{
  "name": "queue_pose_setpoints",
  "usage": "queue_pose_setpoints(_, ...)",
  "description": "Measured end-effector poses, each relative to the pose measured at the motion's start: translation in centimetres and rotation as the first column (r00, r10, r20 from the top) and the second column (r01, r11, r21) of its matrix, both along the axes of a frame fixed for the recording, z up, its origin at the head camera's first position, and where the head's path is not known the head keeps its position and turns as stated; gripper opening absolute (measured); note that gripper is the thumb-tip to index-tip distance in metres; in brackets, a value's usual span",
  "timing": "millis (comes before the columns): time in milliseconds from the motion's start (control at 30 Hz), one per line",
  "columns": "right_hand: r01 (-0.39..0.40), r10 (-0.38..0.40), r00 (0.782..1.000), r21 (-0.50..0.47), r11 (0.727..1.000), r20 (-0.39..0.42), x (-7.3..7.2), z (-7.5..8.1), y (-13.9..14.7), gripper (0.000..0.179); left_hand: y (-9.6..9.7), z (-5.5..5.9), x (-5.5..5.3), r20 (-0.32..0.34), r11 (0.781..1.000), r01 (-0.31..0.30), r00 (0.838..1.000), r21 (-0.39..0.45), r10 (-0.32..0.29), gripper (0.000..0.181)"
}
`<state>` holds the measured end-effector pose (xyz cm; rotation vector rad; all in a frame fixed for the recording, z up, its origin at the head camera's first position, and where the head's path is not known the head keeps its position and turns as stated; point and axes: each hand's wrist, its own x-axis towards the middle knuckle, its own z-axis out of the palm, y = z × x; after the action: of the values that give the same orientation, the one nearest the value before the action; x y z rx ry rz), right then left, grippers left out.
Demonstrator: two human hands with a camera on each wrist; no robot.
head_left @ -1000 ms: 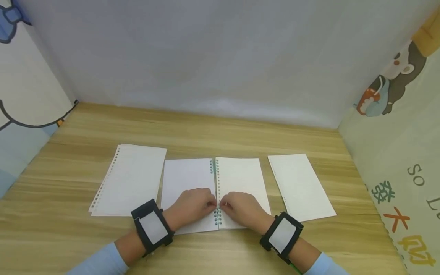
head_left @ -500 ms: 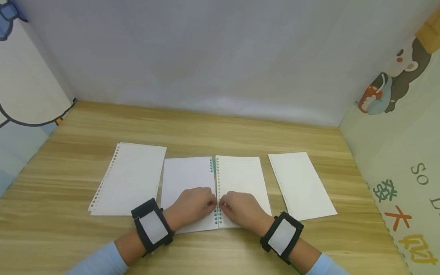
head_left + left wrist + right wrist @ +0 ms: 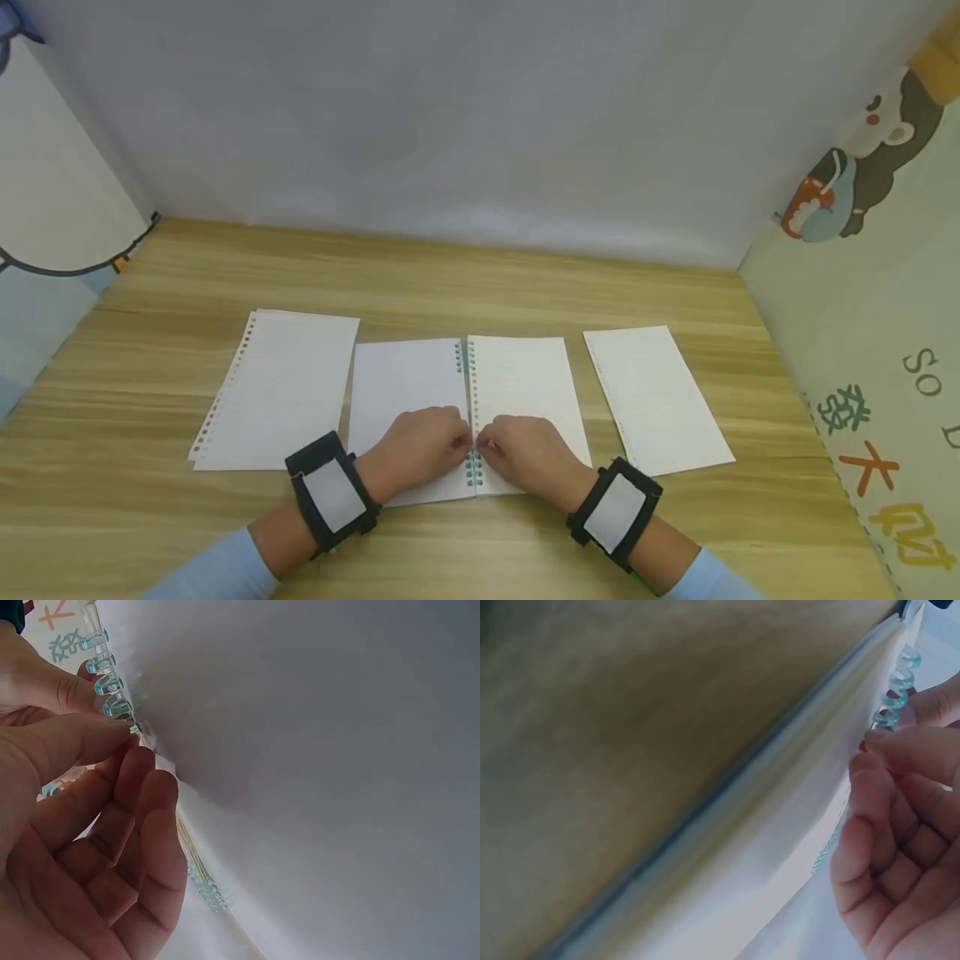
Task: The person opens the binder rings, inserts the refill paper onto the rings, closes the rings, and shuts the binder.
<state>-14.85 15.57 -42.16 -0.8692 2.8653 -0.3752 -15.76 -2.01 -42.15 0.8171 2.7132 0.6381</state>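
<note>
A loose-leaf notebook lies open in the head view, its left page (image 3: 405,375) and right page (image 3: 521,371) parted by a teal plastic ring binding (image 3: 471,473). On the left page, my left hand (image 3: 416,446) pinches the binding between thumb and curled forefinger. My right hand (image 3: 531,450) pinches it from the other side, close to the left fingertips. Clear teal rings (image 3: 111,684) curve up beside the left thumb in the left wrist view. In the right wrist view, coiled rings (image 3: 894,694) stand just above the right thumb tip. The exact pinch spots are partly hidden by the fingers.
Several loose hole-punched sheets (image 3: 288,392) lie left of the notebook, slightly fanned. Another white sheet (image 3: 660,400) lies to the right. The wooden table (image 3: 450,279) meets a pale back wall (image 3: 450,125), with printed panels at both sides.
The head view has shifted slightly, so the table and papers sit a little higher and further left. Both hands keep the same pinch at the binding.
</note>
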Motion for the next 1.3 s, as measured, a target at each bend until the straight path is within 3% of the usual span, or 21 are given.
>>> queue_pose_setpoints(400, 0.018, -0.018, 1.0, -0.022, 1.0, -0.001, 0.23, 0.12, 0.29, 0.01, -0.63, 0.53, 0.47, -0.038, 1.0, 0.004, 0.999, 0.03, -0.003, 0.006)
queue_pose_setpoints(700, -0.009, 0.009, 1.0, -0.023, 1.0, 0.014, 0.54, 0.2, 0.15, 0.011, -0.32, 0.37, 0.78, -0.026, 0.999, 0.029, 0.999, 0.028, -0.029, 0.006)
queue_pose_setpoints(1300, -0.031, 0.031, 1.0, -0.007, 0.999, 0.001, 0.71, 0.06, 0.08, 0.01, 0.14, 0.6, 0.88, -0.021, 1.0, 0.014, 1.0, -0.001, -0.014, 0.008)
